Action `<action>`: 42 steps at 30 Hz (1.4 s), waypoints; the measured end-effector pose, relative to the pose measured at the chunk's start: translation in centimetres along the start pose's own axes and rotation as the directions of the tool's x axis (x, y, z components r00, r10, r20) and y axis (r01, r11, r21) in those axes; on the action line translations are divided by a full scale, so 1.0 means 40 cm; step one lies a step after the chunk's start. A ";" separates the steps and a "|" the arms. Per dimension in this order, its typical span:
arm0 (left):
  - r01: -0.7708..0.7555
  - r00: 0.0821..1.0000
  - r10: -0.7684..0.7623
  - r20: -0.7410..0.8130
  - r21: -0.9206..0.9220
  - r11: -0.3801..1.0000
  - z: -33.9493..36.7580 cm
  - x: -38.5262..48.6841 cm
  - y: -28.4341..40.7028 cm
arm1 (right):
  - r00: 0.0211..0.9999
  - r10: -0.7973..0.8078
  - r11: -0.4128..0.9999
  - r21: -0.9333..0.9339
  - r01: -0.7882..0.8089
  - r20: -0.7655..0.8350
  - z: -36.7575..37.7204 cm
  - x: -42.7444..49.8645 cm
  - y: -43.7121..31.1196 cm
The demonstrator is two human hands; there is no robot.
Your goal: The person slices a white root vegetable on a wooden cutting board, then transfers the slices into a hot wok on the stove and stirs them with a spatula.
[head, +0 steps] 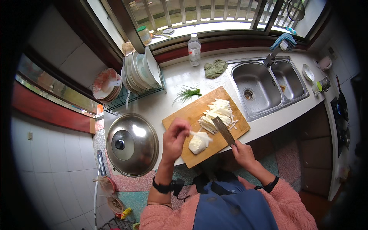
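My left hand [174, 139] is raised over the left part of a wooden cutting board [175, 118]. A thin white vegetable slice [202, 136], blurred, is pinched between its fingertips. Right below the slice, a stack of cut white vegetable slices [197, 146] lies on the board. My right hand [243, 153] grips the handle of a kitchen knife [222, 129] at the board's near edge. The dark blade points away and to the left, its tip over a heap of white vegetable strips [217, 112]. I cannot tell whether the blade touches them.
Green chives [188, 94] lie behind the board. A domed metal wok lid [132, 145] and a dish rack [129, 99] with plates stand on the left. Further back are a plastic bottle [194, 50] and a green cloth [215, 69]. The double steel sink [256, 86] adjoins on the right.
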State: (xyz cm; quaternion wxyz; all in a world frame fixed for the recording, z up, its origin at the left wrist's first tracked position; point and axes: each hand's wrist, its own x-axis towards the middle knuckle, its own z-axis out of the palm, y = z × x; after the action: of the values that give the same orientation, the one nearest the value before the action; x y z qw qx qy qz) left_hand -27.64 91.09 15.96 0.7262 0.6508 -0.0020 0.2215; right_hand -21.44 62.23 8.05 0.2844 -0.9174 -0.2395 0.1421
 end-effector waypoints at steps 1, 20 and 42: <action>-0.092 0.996 0.089 -0.024 -0.171 0.981 0.023 -0.013 0.051 | 1.000 0.011 1.000 0.004 -0.011 0.003 0.000 0.001 0.000; -0.304 0.717 0.659 0.227 -0.749 0.589 0.087 -0.085 0.390 | 0.995 -0.059 0.997 -0.036 0.062 0.083 0.045 0.016 -0.037; -0.210 0.783 0.569 0.251 -0.754 0.623 0.181 -0.103 0.352 | 0.992 -0.066 0.993 -0.087 0.075 0.106 0.043 -0.004 -0.032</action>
State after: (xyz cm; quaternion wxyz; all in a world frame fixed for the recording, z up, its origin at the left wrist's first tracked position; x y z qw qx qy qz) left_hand -33.84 83.68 29.16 0.8221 0.3478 -0.4051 0.1976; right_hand -22.71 63.86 7.44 0.2346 -0.9118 -0.2922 0.1680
